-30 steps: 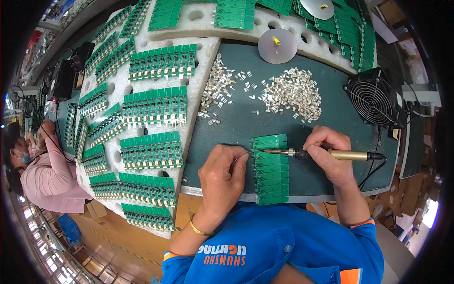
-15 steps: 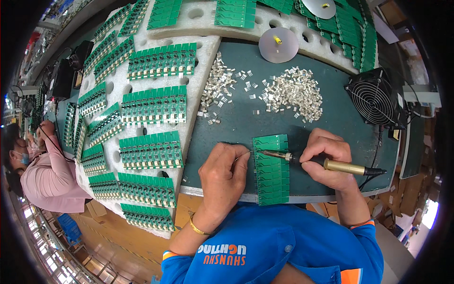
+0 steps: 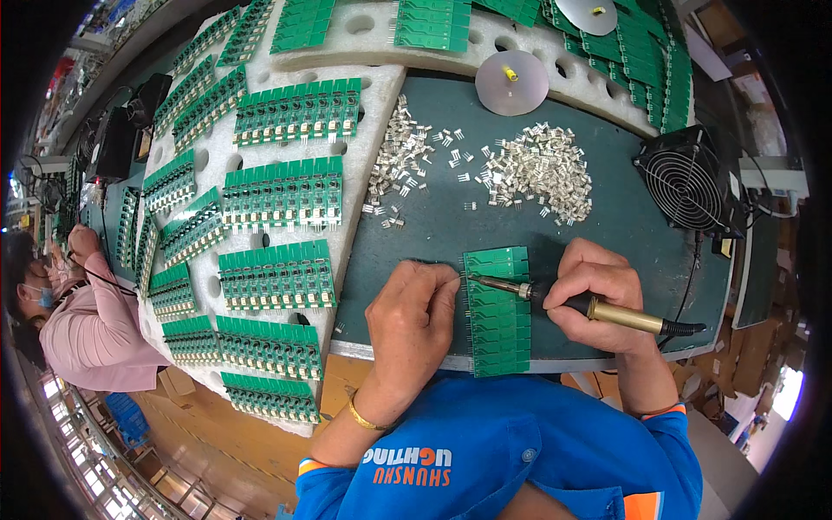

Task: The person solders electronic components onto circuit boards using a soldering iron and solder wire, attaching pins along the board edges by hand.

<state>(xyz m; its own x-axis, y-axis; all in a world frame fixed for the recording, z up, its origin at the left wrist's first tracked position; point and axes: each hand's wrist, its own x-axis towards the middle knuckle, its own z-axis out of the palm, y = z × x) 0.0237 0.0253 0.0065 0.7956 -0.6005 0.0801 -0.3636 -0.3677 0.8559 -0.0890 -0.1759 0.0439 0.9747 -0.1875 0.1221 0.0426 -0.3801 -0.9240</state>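
A person in a blue short-sleeved shirt [image 3: 485,451] with orange trim sits at a dark green desk [image 3: 520,227], forearms reaching forward. The left hand [image 3: 409,312] has its fingers pinched together just beside the far left edge of a long, flat green circuit board [image 3: 499,321]. The right hand [image 3: 598,295] grasps a soldering iron [image 3: 628,315] with a gold-coloured barrel, its metal tip angled over the board's far left part.

The board lies in front of the person, its near end at the desk's front edge, thin pins along its left side. It looks light, stiff and rather smooth, probably breakable along the lines dividing it; the long outer edges away from the pins seem the safest hold.

Farther off are two heaps of small white components with metal legs [image 3: 546,178], a black fan [image 3: 686,182] to the right, white foam sheets [image 3: 374,130] bearing rows of populated green boards [image 3: 282,192], and a pale round disc [image 3: 496,94]. A co-worker in pink [image 3: 95,325] sits far left.

Whether the left fingers hold anything is impossible to tell, as is whether the tip touches the board. The board's underside is hidden; the farthest boards are cut off.
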